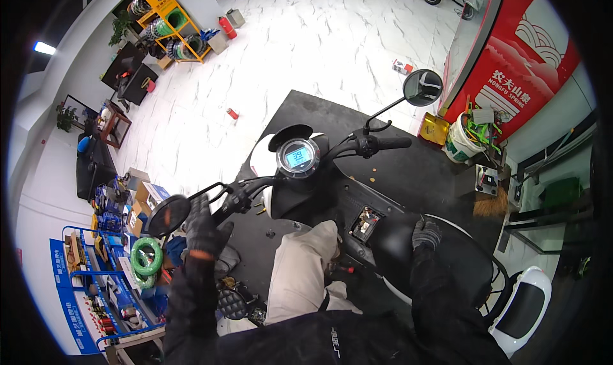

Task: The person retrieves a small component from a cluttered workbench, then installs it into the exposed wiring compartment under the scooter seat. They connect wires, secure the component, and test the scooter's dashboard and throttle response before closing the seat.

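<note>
A scooter stands below me, its round dashboard display (pixel 298 156) lit. At the left handlebar, my gloved left hand (pixel 203 230) is around the grip (pixel 223 213), fingers long over its front and thumb behind. The left mirror (pixel 168 216) is beside those fingers. My gloved right hand (pixel 426 235) rests against the scooter's black seat (pixel 399 250), its fingers curled; a thin tip shows by the forefinger, too small to name. Between my arms an uncovered compartment (pixel 365 224) shows wires and small parts. A person in a beige jacket (pixel 300 269) crouches beside the scooter, hands hidden.
The scooter stands on a dark mat (pixel 300 110). At left is a blue tool rack (pixel 96 275) with green coils (pixel 147 256). A white bucket (pixel 461 138) and yellow dustpan (pixel 434 129) stand at right. The right mirror (pixel 422 87) sticks out ahead.
</note>
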`<state>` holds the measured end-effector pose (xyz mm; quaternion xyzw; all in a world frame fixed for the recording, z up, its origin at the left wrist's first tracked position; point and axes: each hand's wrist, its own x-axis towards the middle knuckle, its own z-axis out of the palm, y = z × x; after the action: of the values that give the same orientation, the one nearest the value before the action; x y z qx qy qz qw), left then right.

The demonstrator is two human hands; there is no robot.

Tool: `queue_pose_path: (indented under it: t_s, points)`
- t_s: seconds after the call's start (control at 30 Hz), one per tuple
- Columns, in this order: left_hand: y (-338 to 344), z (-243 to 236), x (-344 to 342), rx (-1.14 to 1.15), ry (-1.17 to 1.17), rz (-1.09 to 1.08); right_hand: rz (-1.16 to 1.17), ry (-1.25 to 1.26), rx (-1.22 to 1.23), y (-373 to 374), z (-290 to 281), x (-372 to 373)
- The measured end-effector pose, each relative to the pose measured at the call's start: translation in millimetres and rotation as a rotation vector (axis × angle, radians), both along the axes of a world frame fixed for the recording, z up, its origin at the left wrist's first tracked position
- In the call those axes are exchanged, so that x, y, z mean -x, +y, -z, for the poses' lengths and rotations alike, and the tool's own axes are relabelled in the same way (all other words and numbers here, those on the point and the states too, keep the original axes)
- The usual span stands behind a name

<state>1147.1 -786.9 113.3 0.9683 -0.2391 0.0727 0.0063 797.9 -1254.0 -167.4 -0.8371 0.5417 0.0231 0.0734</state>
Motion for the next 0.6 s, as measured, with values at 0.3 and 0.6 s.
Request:
queue_pose_path:
  t_s: [0.3, 0.6]
  points:
    - [-30.5, 15.0, -52.9, -0.198, 0.25, -0.061, -0.084, -0.44, -0.033, -32.3, 60.9, 33.6]
    - [-34.1, 7.9, -93.6, -0.172, 0.311, 0.088, 0.086, -0.345, -0.249, -40.3, -81.6, -65.0]
